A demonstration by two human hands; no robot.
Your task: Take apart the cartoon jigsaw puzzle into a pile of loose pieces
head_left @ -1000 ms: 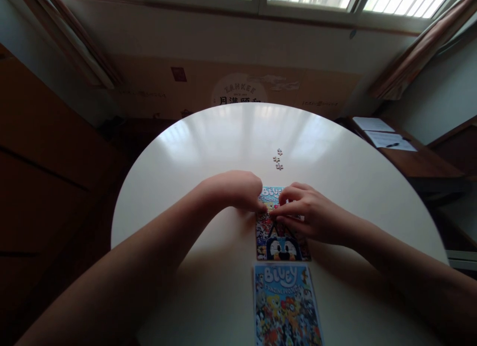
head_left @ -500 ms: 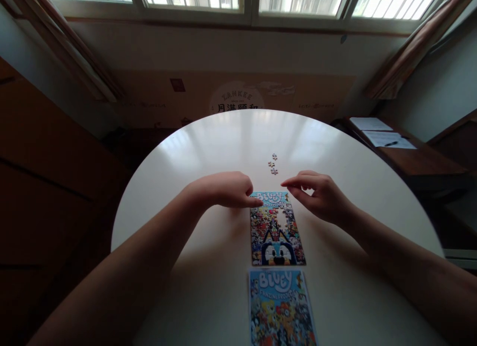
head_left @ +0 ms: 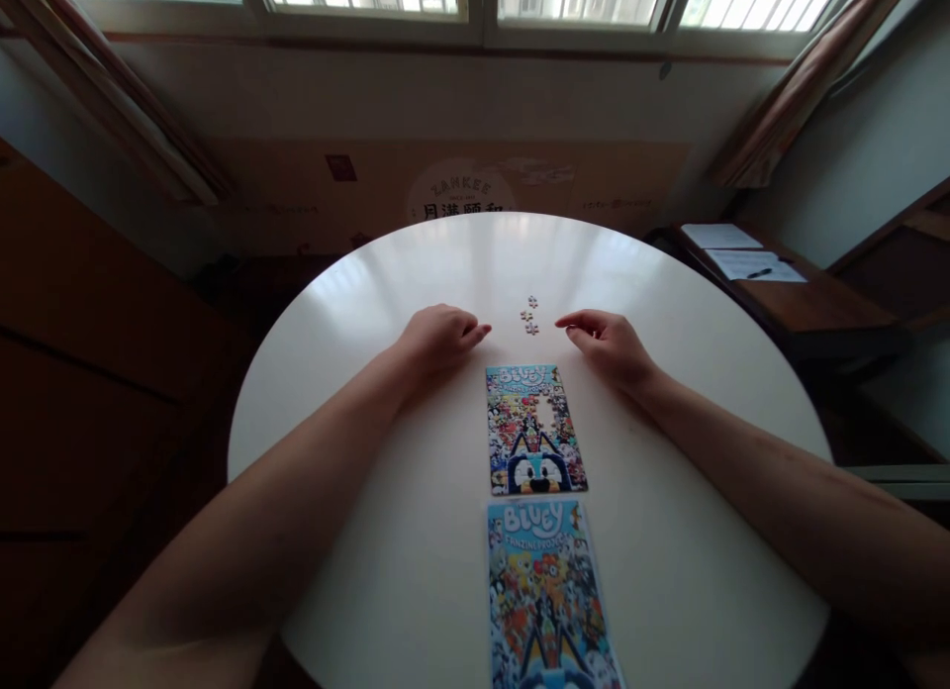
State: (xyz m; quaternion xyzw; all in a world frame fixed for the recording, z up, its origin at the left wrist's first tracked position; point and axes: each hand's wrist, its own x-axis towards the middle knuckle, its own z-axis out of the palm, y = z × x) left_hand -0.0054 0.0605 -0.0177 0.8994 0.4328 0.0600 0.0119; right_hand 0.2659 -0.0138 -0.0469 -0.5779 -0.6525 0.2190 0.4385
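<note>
Left hand (head_left: pixel 439 335) moved off puzzle (head_left: pixel 525 434), near pieces (head_left: pixel 531 329)

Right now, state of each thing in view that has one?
Puzzle: partly assembled, flat, gap upper right.
Loose pieces: three, apart from puzzle.
Printed sheet: flat, cut off by frame.
Left hand: curled, thumb out.
Right hand: half-open, short of pieces.
Pen: lying on papers.
Curtains: gathered aside.
Windows: openness unclear.

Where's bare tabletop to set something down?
White table, free: left of the jigsaw puzzle up to the left forearm; right of it to the right forearm; far rim beyond the loose pieces. Crowded: middle strip, with pieces between left hand and right hand, then puzzle, then printed picture.
</note>
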